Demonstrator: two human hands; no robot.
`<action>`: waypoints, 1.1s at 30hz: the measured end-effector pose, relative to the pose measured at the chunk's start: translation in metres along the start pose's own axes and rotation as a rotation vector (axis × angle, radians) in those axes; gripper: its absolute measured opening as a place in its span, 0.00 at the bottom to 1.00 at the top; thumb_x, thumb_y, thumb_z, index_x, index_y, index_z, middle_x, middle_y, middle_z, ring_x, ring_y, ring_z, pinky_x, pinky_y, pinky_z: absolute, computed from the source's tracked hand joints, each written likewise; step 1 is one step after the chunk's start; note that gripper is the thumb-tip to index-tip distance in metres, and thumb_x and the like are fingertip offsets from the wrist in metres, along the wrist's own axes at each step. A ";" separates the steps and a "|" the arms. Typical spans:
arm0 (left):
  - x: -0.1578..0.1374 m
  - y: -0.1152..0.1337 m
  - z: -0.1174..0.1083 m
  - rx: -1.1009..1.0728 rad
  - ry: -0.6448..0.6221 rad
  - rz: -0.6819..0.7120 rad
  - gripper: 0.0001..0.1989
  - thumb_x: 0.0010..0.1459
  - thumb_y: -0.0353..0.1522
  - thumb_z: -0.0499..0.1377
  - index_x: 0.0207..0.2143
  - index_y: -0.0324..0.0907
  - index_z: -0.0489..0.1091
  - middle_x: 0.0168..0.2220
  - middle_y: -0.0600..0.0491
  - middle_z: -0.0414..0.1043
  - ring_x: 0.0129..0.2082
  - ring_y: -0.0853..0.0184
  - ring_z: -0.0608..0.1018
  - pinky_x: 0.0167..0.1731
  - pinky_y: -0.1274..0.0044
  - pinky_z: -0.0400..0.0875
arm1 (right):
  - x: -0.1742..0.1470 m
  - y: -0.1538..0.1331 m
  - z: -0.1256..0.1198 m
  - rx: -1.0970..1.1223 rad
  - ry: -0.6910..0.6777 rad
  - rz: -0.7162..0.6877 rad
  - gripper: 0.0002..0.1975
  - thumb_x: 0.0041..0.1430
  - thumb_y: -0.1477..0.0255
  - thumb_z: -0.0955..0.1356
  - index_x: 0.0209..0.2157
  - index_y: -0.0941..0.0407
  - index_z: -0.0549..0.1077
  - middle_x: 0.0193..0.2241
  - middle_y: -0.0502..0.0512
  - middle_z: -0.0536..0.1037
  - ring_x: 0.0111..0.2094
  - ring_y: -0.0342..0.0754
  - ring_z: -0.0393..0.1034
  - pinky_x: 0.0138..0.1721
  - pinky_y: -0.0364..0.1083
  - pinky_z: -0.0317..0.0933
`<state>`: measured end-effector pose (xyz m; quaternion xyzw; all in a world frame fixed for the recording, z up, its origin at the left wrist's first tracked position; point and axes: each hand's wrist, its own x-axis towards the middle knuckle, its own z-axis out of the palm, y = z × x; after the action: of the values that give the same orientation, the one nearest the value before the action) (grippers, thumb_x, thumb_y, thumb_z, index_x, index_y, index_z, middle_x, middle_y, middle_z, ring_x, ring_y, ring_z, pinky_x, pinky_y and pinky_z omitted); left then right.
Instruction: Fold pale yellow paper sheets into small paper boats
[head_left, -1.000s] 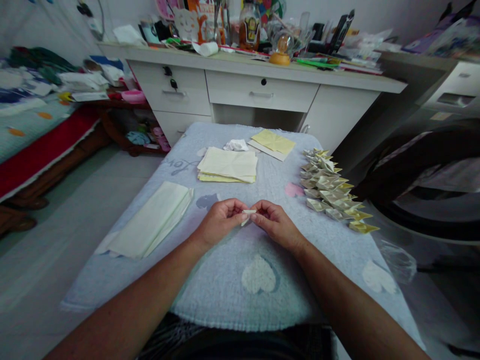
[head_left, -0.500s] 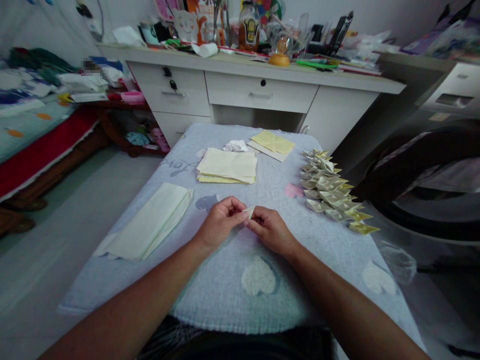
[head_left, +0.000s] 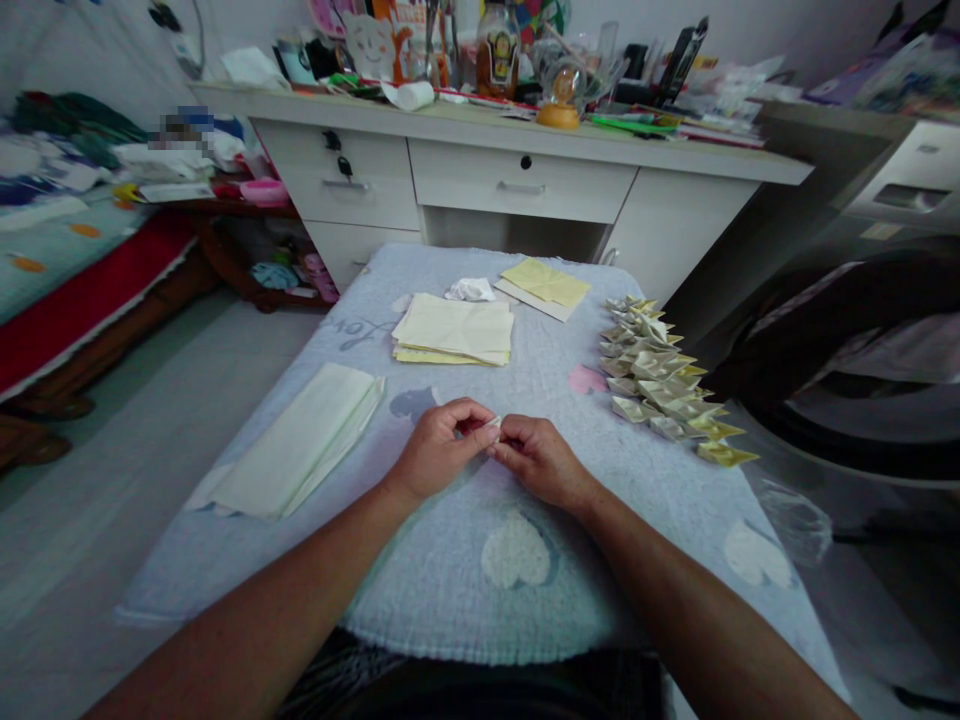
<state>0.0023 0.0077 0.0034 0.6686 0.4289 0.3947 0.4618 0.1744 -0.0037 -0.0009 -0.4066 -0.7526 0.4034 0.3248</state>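
My left hand (head_left: 450, 445) and my right hand (head_left: 538, 458) meet over the middle of the cloth-covered table. Between their pinched fingertips is a small folded piece of paper (head_left: 495, 422), mostly hidden by the fingers. Beyond the hands lies a stack of pale yellow paper sheets (head_left: 454, 328). On the left, a longer pile of folded pale paper (head_left: 300, 440) rests at an angle. To the right stand rows of folded paper boats (head_left: 660, 375), several of them, in cream and yellow.
A crumpled white paper (head_left: 470, 290) and some yellow sheets (head_left: 546, 283) lie at the table's far side. Past the light blue cloth (head_left: 420, 590) stands a white desk (head_left: 517, 185) with a cluttered top. A front-loading washing machine (head_left: 862, 330) is at the right, a bed (head_left: 82, 260) at the left.
The paper's pale tip, which stuck up between my fingers, now shows less. Both hands stay in nearly the same place, fingertips closer together.
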 end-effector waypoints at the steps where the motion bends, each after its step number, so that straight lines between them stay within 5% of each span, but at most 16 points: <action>1: 0.000 -0.002 0.001 -0.049 -0.011 -0.016 0.07 0.54 0.34 0.61 0.30 0.38 0.72 0.26 0.54 0.70 0.29 0.69 0.71 0.32 0.76 0.64 | 0.000 0.001 0.000 0.011 -0.003 0.004 0.10 0.60 0.67 0.66 0.28 0.58 0.71 0.24 0.48 0.69 0.27 0.42 0.62 0.31 0.40 0.55; 12: 0.001 -0.005 0.002 -0.289 -0.067 -0.066 0.08 0.52 0.34 0.63 0.27 0.38 0.71 0.25 0.56 0.68 0.27 0.72 0.69 0.31 0.78 0.62 | -0.003 -0.001 -0.004 0.187 -0.077 0.091 0.18 0.58 0.57 0.67 0.26 0.59 0.70 0.22 0.46 0.63 0.25 0.40 0.56 0.29 0.41 0.53; 33: 0.000 0.002 0.002 -0.282 -0.021 -0.107 0.07 0.52 0.34 0.63 0.29 0.38 0.72 0.25 0.56 0.68 0.27 0.71 0.68 0.30 0.79 0.62 | -0.004 -0.006 -0.004 0.075 -0.074 0.047 0.19 0.62 0.57 0.64 0.25 0.58 0.66 0.21 0.46 0.61 0.24 0.40 0.55 0.27 0.41 0.51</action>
<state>0.0042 0.0069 0.0047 0.5773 0.3992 0.4191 0.5760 0.1776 -0.0079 0.0058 -0.3964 -0.7388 0.4537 0.3022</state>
